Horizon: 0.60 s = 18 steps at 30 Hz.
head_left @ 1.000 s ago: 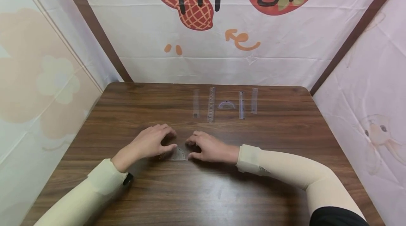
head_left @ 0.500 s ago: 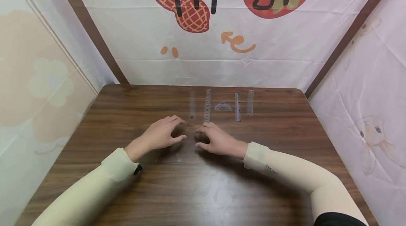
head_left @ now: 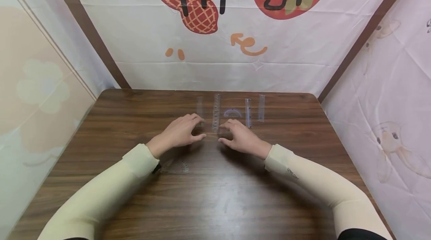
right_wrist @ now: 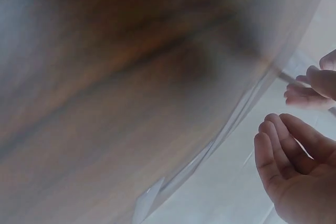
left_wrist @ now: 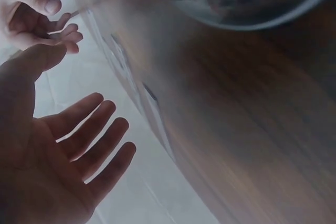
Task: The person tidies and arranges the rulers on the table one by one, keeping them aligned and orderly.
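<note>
My left hand [head_left: 182, 131] is over the table with nothing in its grasp, its fingertips overlapping the near end of a faint clear ruler [head_left: 200, 106]. Its fingers are spread and relaxed in the left wrist view. Across from it, my right hand [head_left: 245, 137] holds nothing either, and its fingers are gently bent in the right wrist view. A clear ruler with a patterned middle [head_left: 216, 111] lies between the two hands. Just beyond the right hand is a small protractor [head_left: 233, 112] with a purplish arc. Another clear protractor [head_left: 176, 167] rests nearer me, beside the left cuff.
Two more clear rulers, one with a bluish strip [head_left: 248, 112] and one paler [head_left: 261, 108], lie upright in the row at the right. The brown wooden table [head_left: 215, 202] ends at a printed cloth wall [head_left: 202, 75] behind the row.
Both hands have left the near protractor, moving away from me and to the right toward the row of rulers. That protractor stays on the table. The head view has shifted slightly.
</note>
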Available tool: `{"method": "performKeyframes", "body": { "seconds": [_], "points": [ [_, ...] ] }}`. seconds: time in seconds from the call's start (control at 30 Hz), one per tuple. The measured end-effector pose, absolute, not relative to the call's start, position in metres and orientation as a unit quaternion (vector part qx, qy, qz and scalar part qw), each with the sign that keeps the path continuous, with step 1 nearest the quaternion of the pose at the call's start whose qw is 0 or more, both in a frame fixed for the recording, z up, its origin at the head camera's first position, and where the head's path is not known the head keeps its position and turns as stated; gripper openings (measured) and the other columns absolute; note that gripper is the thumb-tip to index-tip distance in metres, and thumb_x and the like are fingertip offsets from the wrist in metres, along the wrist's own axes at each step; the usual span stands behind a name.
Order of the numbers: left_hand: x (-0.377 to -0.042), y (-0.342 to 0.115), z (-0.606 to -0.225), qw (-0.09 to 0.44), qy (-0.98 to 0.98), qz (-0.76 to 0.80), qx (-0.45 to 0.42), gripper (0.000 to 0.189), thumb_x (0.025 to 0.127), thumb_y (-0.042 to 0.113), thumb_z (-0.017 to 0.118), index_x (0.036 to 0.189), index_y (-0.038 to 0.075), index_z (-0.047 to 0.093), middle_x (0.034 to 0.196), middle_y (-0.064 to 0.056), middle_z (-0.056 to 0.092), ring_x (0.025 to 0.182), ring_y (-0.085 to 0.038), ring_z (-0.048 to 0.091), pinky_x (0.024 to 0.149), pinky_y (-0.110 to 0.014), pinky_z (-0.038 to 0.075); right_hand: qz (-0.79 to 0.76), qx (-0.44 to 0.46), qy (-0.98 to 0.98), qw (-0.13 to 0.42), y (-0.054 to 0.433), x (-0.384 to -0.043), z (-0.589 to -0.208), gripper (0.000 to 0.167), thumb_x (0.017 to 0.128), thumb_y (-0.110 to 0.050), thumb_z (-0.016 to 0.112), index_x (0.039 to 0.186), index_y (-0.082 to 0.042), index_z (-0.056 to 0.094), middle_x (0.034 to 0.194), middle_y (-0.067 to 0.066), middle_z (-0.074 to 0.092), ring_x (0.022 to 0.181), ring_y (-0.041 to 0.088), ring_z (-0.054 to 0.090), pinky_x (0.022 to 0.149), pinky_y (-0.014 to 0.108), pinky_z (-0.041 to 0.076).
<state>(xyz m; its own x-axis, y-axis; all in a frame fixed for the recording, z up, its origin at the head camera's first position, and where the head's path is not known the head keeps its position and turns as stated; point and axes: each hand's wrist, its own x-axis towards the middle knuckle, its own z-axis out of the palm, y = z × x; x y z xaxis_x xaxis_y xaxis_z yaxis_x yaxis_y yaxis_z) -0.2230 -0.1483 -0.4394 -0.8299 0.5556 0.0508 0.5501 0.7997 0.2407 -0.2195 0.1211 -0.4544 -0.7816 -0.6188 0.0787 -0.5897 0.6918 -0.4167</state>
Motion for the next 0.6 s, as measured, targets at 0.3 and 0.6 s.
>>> {"method": "performKeyframes", "body": {
  "seconds": [0.3, 0.6],
  "points": [
    [-0.245, -0.124, -0.435, 0.012, 0.946, 0.13, 0.298, 0.062, 0.103, 0.048, 0.072, 0.147, 0.006, 0.063, 0.144, -0.014, 0.063, 0.125, -0.037, 0.064, 0.103, -0.056, 0.053, -0.221, -0.301, 0.927, 0.015, 0.147, -0.24, -0.451, 0.053, 0.103, -0.032, 0.076, 0.143, 0.0, 0.065, 0.137, 0.016, 0.069, 0.121, 0.033, 0.067, 0.104, 0.051, 0.054],
    [-0.271, -0.104, -0.438, 0.043, 0.945, 0.151, 0.286, 0.062, 0.103, 0.048, 0.071, 0.149, 0.007, 0.062, 0.147, -0.014, 0.061, 0.13, -0.035, 0.062, 0.106, -0.055, 0.052, -0.229, -0.273, 0.934, 0.016, 0.163, -0.259, -0.453, 0.05, 0.103, -0.032, 0.076, 0.141, -0.001, 0.067, 0.137, 0.016, 0.069, 0.125, 0.036, 0.066, 0.104, 0.053, 0.054]
  ]
}}
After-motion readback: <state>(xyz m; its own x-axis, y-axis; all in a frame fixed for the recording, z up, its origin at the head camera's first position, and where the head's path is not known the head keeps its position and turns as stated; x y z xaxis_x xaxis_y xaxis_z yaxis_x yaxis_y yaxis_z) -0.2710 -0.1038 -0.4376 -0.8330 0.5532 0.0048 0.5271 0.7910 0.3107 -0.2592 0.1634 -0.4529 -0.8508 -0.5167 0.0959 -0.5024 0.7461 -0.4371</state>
